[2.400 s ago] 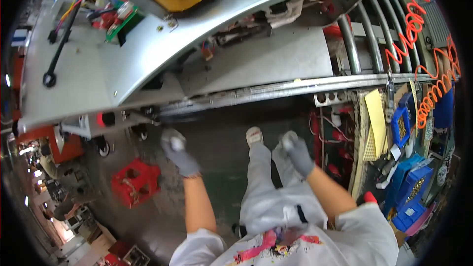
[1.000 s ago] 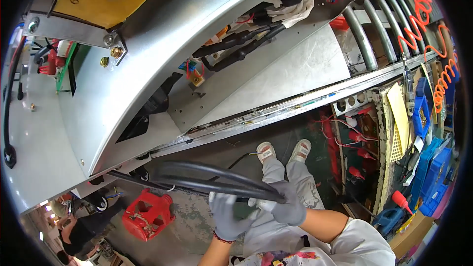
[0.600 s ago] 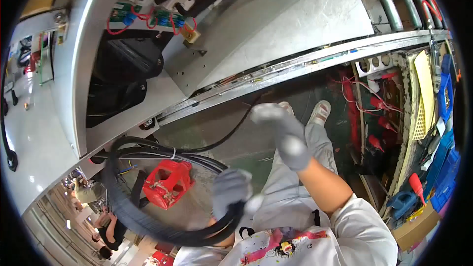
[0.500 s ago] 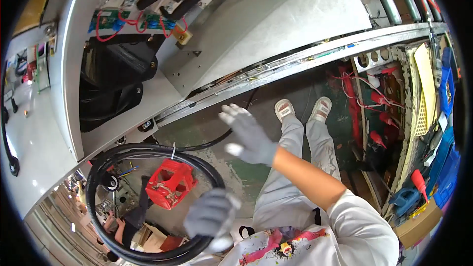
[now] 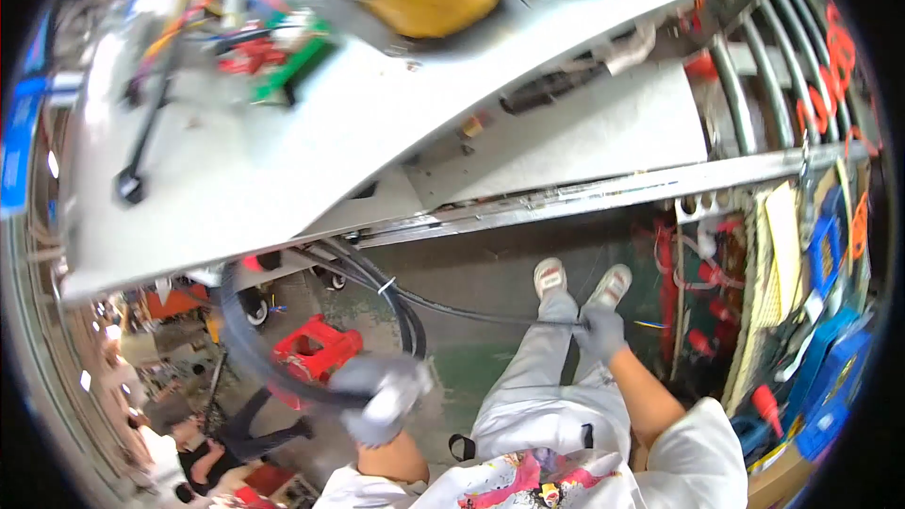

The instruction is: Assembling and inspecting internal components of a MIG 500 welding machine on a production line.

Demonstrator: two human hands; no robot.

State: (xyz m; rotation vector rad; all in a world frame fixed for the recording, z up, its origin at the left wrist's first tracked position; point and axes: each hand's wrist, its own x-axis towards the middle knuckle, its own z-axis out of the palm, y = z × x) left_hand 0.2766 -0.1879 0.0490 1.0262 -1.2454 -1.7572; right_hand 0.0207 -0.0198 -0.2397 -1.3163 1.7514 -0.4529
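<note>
My left hand, in a grey glove with pale fingertips, is closed round the lower side of a coil of thick black cable. A white cable tie binds the coil's upper side. From the coil a single length runs right to my right hand, gloved the same way and closed on it in front of my legs. A short end with thin yellow and blue wires sticks out beyond that hand. Motion blurs the coil's left side and my left hand.
A grey metal cabinet with a rail along its lower edge spans the far side. A red plastic stand is on the floor behind the coil. Tools and blue bins line the right. Another person is at lower left.
My right hand, open in the air before, has moved right and nearer and taken hold of the cable. The coil has tilted in my left hand. The view has swung, showing more cabinet top.
</note>
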